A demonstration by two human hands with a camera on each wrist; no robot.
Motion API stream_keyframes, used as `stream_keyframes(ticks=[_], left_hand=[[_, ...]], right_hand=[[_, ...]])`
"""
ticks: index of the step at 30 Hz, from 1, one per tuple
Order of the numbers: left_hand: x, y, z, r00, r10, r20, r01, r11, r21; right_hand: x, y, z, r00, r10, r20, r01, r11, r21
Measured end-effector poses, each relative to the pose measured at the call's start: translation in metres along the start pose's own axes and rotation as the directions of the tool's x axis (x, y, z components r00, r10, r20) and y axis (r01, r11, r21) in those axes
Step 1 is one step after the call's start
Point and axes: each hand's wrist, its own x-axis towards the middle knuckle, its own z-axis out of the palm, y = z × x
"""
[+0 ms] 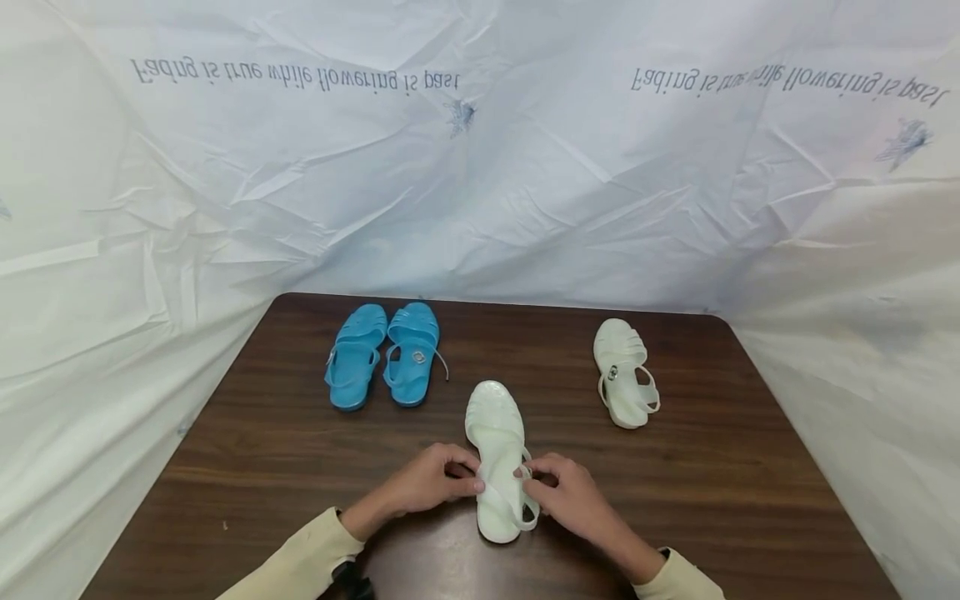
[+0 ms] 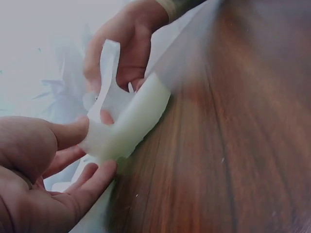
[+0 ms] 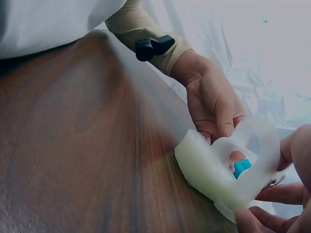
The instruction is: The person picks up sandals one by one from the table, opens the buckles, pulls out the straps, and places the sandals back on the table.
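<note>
A white sandal (image 1: pixel 493 408) lies on the table in front of me, its toe pointing away. My left hand (image 1: pixel 438 479) pinches its left side between thumb and fingers. In the left wrist view the thumb lies against the side of the sandal and a fingertip reaches low by the sole (image 2: pixel 141 121). On the other side, my right hand (image 1: pixel 566 496) pinches the ankle strap near its buckle, which the fingers mostly hide. The strap's loop (image 3: pixel 265 145) stands up over the heel in the right wrist view.
Two blue sandals (image 1: pixel 352 375) stand side by side at the back left of the brown wooden table (image 1: pixel 697 492). Another white sandal (image 1: pixel 622 400) is at the back right, a buckle visible on it. White printed sheeting (image 1: pixel 480 208) hangs behind and beside the table.
</note>
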Motion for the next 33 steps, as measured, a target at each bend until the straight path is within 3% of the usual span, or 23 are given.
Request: stream_keyframes(ticks=[7,13,17,21,26,33], left_hand=[[-0.002,0.001,0.009,0.998,-0.01,-0.064,-0.001,0.984,-0.176],[-0.003,0.001,0.012,0.995,-0.031,-0.097,0.002,0.959,-0.285],[-0.003,0.002,0.013,0.991,-0.044,-0.129,0.004,0.955,-0.296],[-0.002,0.002,0.015,0.989,-0.056,-0.14,0.006,0.942,-0.337],[0.001,0.0,0.018,0.984,-0.032,-0.177,-0.036,0.928,-0.372],[0.006,0.003,0.019,0.977,0.029,-0.211,-0.112,0.913,-0.391]], right_hand=[[-0.001,-0.003,0.004,0.997,-0.008,-0.072,0.003,0.997,-0.072],[-0.001,-0.008,0.004,0.998,-0.059,-0.01,0.057,0.983,-0.175],[-0.002,-0.009,0.004,0.998,-0.055,0.016,0.057,0.987,-0.151],[-0.003,-0.007,0.005,0.996,-0.051,-0.073,0.042,0.991,-0.131],[-0.003,-0.005,0.004,0.972,-0.094,-0.217,0.06,0.985,-0.16],[-0.001,-0.005,-0.001,0.953,-0.128,-0.274,0.098,0.988,-0.12]])
